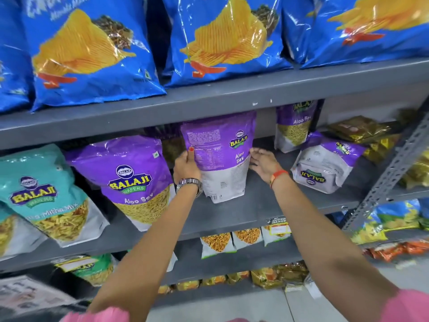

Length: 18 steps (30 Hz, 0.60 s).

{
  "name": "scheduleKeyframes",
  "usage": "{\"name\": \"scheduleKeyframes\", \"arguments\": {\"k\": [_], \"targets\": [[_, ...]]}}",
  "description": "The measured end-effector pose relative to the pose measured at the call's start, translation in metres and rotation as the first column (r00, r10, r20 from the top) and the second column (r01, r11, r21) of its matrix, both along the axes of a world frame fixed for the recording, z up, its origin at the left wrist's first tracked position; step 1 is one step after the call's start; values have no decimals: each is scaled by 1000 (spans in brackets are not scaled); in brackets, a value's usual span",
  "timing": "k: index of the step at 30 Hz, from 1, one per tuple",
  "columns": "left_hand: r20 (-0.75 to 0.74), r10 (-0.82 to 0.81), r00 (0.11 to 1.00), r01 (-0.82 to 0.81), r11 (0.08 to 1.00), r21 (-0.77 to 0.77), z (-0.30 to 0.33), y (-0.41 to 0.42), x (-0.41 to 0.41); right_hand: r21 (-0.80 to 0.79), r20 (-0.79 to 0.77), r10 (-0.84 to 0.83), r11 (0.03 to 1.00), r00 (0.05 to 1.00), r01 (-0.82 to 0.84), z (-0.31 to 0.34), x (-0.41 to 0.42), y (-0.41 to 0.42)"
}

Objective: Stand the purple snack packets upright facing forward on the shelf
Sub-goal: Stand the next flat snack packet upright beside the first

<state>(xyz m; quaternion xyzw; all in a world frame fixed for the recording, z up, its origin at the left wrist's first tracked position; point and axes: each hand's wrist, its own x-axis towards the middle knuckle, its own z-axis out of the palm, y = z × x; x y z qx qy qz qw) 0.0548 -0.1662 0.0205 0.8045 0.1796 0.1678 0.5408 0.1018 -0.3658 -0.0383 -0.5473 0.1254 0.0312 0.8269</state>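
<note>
A purple Aloo Sev packet [220, 156] stands on the grey middle shelf [232, 212] with its printed back side turned toward me. My left hand [186, 166] grips its left edge, thumb on the packet. My right hand [263, 162] is at its right edge, fingers spread and touching or nearly touching it. Another purple packet [137, 182] stands upright facing forward at the left. A third [293, 126] stands further back at the right. A fourth [325, 163] lies tipped over upside down on the right.
Teal Mitha Mix packets [46, 196] stand at the far left of the same shelf. Gold packets [362, 131] lie at the far right. Blue chip bags [92, 54] fill the shelf above. A perforated grey upright [394, 163] slants down the right side. Smaller packets sit on lower shelves.
</note>
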Motion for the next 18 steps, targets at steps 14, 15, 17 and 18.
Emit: {"name": "scheduleKeyframes", "arguments": {"k": [14, 15, 17, 18], "targets": [[9, -112, 994, 110, 944, -312, -10, 6, 36, -19, 30, -197, 980, 980, 198, -4, 1, 24], [-14, -111, 994, 104, 965, -243, -13, 4, 36, -19, 21, -194, 981, 981, 194, -3, -1, 24], [-22, -40, 999, 38, 995, -93, -20, 3, 30, 0, -3, -181, 984, 983, 181, -1, -5, 22], [8, 7, 1000, -7, 1000, -26, -22, 1, 25, 4, -8, -177, 984, 984, 177, 0, -8, 22]]}}
